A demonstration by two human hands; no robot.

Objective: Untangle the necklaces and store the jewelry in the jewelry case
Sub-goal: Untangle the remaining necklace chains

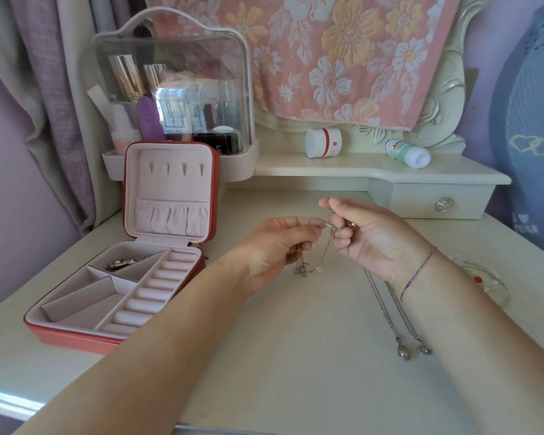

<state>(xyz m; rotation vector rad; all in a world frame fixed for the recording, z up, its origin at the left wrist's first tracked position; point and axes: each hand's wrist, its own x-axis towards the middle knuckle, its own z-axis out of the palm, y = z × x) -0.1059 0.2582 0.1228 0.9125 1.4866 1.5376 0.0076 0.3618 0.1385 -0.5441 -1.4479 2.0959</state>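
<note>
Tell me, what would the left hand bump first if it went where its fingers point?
The left hand points toward the right hand, with only the tangled necklaces they both pinch between them. It would probably bump the right hand first.

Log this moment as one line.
step: untangling | left hand: pinches tangled chains | right hand: grips them too | jewelry case: open | two necklaces: lying on table

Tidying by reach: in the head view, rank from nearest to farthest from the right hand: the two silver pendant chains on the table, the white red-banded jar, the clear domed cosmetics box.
1. Silver pendant chains, on the table beside the right hand.
2. White red-banded jar, on the back shelf.
3. Clear domed cosmetics box, back left.
</note>
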